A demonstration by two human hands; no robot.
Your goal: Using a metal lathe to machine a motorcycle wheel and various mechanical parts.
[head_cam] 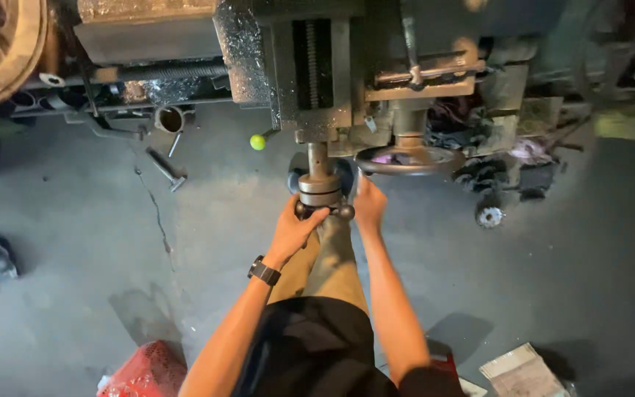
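On the concrete floor [75, 220] far to my left lie a small hammer [166, 170] and a short pipe fitting [170, 118], well apart from me, with a green ball knob [258, 142] sticking out from the machine's [310, 66] front edge. My left hand [293, 228], wristwatch [264, 271] on it, has its grip wrapped shut around the crank handle [323, 211], which sits at the end of a stubby steel shaft under the machine's front. I judge it stiff, heavy to turn, probably oily and slick, so I take it full-palm on the round knob ends rather than with fingertips. My right hand [369, 206] reaches to the handle's right end, just below the rim of the dark handwheel [409, 159]; whether that grip is pressed together or loose I cannot tell. A gear [489, 216] rests on the floor to the right.
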